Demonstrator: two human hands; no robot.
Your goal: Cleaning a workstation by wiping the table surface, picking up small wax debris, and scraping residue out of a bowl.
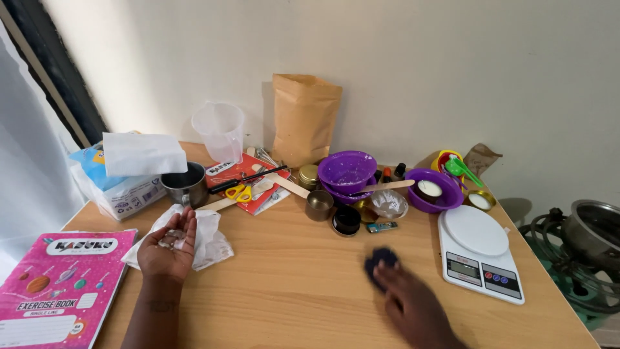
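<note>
Wooden tabletop [303, 284], work partly done by the look of it. Left hand [169, 245], left-centre of frame: palm up, grip cupped loosely round small clear fragments [172, 239]. Right hand [413, 304], lower centre-right: blurred, fingertips on dark blue wad [381, 260]; grip state cannot be told. Crumpled white tissue [206, 242] beside left hand; white scale [481, 252] right, unused.

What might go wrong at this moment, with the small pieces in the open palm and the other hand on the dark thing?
1. The left hand lies open, palm up, with small clear pieces resting loose on it; a tilt could spill them onto the crumpled tissue or the table.
2. The right hand looks blurred at the dark round object, near the white scale; it might knock it.
</note>
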